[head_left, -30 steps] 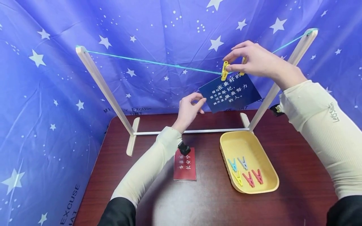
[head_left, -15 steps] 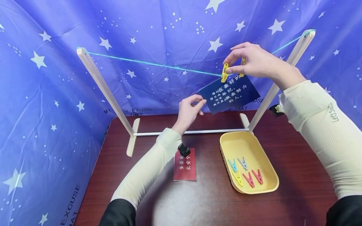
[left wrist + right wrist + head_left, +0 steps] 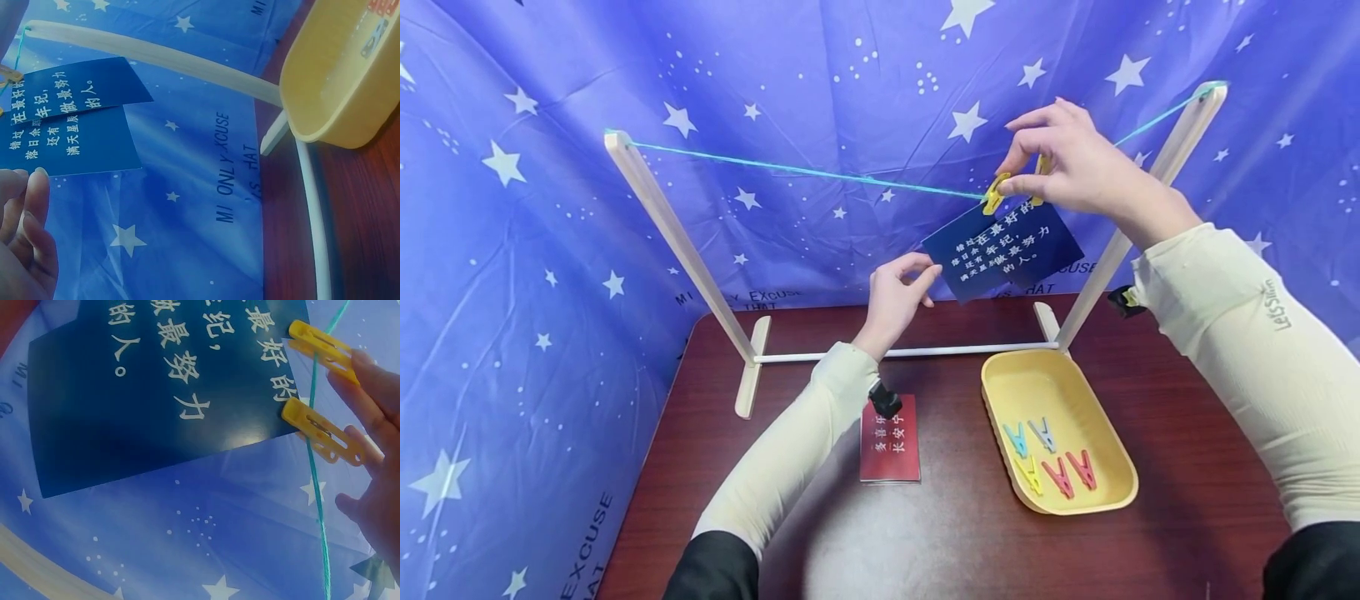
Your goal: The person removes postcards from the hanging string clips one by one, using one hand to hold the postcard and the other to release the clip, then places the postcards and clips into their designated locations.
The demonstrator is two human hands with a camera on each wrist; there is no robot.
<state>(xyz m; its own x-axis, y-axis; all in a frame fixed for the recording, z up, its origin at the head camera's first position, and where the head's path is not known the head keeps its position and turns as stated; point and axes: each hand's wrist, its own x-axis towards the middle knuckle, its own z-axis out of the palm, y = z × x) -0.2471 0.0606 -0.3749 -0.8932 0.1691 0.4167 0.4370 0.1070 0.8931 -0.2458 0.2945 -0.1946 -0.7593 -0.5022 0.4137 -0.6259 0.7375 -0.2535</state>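
Observation:
My left hand (image 3: 898, 296) pinches the left edge of a dark blue card (image 3: 106, 147) with white characters. A second dark blue card (image 3: 125, 425) overlaps it on the right, in front. A yellow clothespin (image 3: 995, 196) sits at the green cord (image 3: 797, 169) and the cards' upper edge. My right hand (image 3: 1071, 162) pinches this clothespin's handles between thumb and forefinger, the other fingers raised. Another yellow clothespin (image 3: 319, 431) clips the right card to the cord, partly behind the right hand in the head view.
A wooden frame (image 3: 677, 242) carries the cord between two posts. On the table (image 3: 955, 542) lie red cards (image 3: 891, 458), partly under the left wrist's camera. A yellow tray (image 3: 1123, 450) holds several coloured clothespins (image 3: 1060, 477). A starry blue curtain (image 3: 820, 92) hangs behind.
The pinched clothespin has tilted, its handle end leaning right and its top lower. The right hand's other fingers have lifted slightly. The left hand keeps its pinch on the card.

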